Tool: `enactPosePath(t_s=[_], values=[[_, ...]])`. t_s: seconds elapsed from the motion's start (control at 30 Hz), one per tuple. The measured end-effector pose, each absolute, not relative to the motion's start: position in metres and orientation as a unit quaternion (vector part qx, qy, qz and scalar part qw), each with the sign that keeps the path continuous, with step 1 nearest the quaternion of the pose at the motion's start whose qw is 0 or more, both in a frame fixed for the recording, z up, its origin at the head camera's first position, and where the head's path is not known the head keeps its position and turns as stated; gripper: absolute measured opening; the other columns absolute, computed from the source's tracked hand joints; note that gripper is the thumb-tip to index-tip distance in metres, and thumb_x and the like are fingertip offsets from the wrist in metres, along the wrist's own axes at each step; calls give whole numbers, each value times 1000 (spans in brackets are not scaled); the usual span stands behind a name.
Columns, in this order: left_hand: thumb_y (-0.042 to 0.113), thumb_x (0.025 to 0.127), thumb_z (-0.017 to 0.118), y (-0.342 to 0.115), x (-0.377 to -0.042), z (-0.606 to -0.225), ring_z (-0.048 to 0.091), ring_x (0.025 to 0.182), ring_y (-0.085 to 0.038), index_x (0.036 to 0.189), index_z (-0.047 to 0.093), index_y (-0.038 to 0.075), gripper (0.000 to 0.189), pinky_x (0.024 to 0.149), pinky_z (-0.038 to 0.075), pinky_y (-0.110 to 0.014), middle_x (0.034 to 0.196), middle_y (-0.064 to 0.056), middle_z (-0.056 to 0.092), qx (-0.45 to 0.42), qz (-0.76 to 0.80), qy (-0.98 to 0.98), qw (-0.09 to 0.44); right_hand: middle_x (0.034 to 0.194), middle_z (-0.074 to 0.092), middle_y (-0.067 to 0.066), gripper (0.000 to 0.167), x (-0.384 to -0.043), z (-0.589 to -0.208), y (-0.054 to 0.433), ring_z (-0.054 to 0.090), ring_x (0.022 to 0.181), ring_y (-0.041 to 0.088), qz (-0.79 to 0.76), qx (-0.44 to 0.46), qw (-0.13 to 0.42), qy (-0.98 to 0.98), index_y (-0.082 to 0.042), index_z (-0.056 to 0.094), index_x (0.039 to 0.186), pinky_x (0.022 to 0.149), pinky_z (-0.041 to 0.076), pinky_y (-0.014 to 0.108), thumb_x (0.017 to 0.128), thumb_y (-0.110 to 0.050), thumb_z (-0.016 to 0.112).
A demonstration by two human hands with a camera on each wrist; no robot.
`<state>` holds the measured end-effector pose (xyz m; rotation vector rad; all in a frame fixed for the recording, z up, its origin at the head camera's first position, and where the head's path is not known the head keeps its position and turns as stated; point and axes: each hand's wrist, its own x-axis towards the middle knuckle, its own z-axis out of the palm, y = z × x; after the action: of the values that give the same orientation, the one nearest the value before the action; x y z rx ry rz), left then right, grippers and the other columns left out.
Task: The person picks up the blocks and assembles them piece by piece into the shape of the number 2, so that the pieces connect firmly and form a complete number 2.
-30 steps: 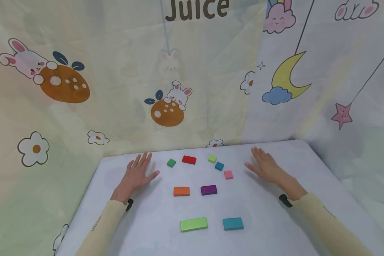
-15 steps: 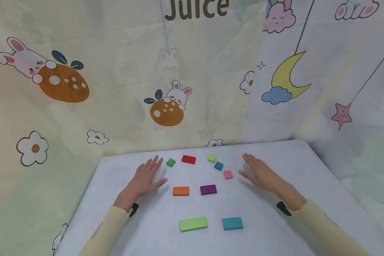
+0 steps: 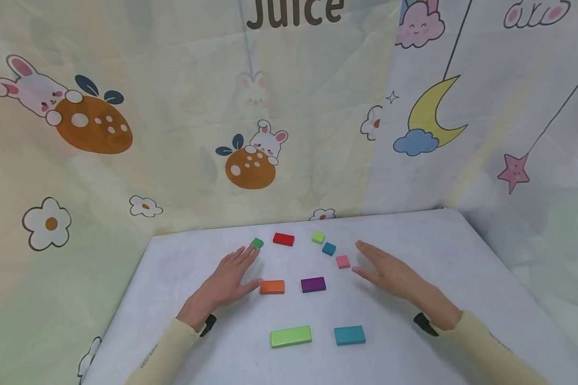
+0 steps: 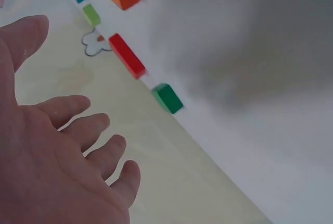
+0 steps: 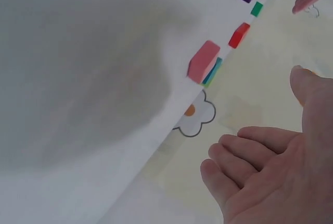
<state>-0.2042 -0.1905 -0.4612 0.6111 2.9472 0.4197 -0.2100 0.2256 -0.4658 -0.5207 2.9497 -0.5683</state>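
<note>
My left hand (image 3: 227,279) hovers over the left part of the table with its fingers extended. In the head view its fingertips overlap the near edge of the green block (image 3: 257,243), and its thumb tip lies at the left end of the orange block (image 3: 272,287). My right hand (image 3: 390,271), palm turned inward, holds nothing. Its fingers point toward the small pink block (image 3: 343,261). Between the hands lie a red block (image 3: 283,239), a small lime cube (image 3: 318,237), a small blue cube (image 3: 329,248) and a purple block (image 3: 313,284).
Nearer the front of the white table (image 3: 241,353) lie a long light-green block (image 3: 291,336) and a teal block (image 3: 350,335). A printed cloth (image 3: 183,133) with rabbits, flowers and a moon hangs behind the table's back edge.
Both hands have moved inward, toward each other, and slightly nearer the front. The left fingertips have come over the green block. The blocks have stayed where they were.
</note>
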Motion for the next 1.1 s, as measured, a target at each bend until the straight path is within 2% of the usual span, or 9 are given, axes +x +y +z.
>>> enactPosePath(t_s=[0.33,0.53,0.7,0.9,1.1], values=[[52,95,63,-167,-186,-454,25,155,-27,160,30,19,80,124,26,-51,167,0,28,252,129,958,43,162,35,15,81,-195,-459,215,36,148,40,-213,-170,86,958,-12,31,159,113,38,59,95,-52,62],[49,97,61,-156,-175,-456,27,154,-25,158,33,18,74,123,29,-50,166,3,29,269,161,946,79,161,38,13,84,-183,-454,208,38,147,38,-218,-171,97,956,-16,33,158,111,41,58,92,-60,62],[50,97,61,-147,-166,-455,29,153,-25,157,36,20,71,121,33,-50,166,3,30,279,165,942,89,159,42,10,81,-171,-451,203,41,146,36,-225,-173,105,953,-17,37,157,111,43,56,92,-56,65],[45,98,62,-138,-153,-454,40,147,-23,153,45,18,64,119,37,-46,158,1,44,290,145,941,92,155,49,5,74,-158,-451,195,46,144,30,-235,-193,117,945,-17,46,152,110,45,53,90,-50,70],[42,95,67,-126,-139,-458,55,133,-19,142,58,18,54,109,48,-39,144,1,59,288,127,944,100,144,60,0,61,-146,-455,190,54,136,25,-219,-231,131,939,-17,57,143,106,49,48,91,-46,70]])
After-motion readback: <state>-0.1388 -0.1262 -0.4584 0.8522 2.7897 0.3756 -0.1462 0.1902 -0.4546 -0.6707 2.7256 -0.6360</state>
